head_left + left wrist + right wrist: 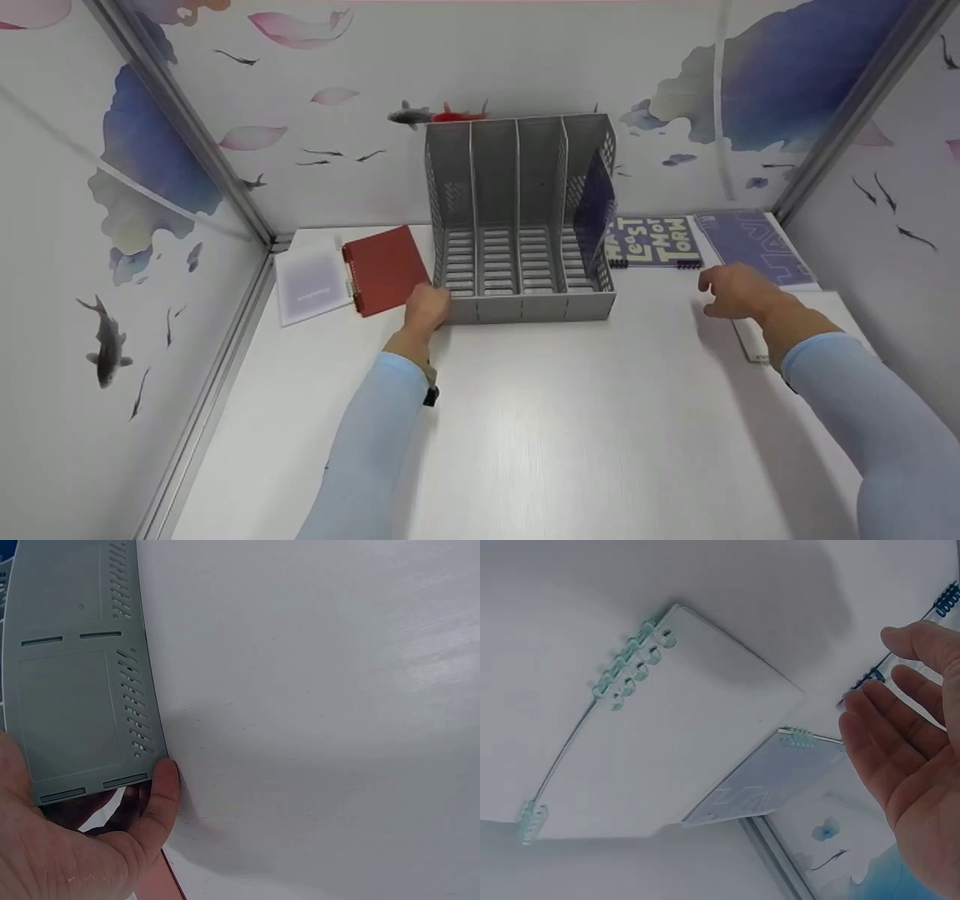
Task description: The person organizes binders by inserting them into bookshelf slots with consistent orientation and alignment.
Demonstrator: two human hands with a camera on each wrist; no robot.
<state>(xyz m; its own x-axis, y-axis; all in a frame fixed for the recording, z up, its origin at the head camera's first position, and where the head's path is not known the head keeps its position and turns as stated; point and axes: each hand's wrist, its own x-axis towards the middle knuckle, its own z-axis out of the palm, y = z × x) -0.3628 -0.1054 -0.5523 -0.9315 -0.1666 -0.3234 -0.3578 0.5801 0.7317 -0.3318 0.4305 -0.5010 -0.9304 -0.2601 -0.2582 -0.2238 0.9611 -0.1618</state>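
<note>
A grey file organizer (pixel 545 306) with several upright slots stands at the back of the table. My left hand (pixel 427 306) grips its front left corner; in the left wrist view the thumb and fingers wrap the end of its grey wall (pixel 71 716). A dark blue notebook (pixel 595 202) leans in the rightmost slot. My right hand (pixel 739 292) hovers over the right side with nothing in it, fingers slightly bent. Below it lies a white ring-bound notebook (pixel 682 727), partly hidden by the arm in the head view.
Left of the organizer lie a red ring notebook (pixel 386 271) and a pale lilac notebook (pixel 313 281). At its right are a lettered notebook (pixel 652 241) and a blue-violet notebook (pixel 754 244). Printed panels (pixel 315 180) enclose the white table (pixel 540 420) at back and sides.
</note>
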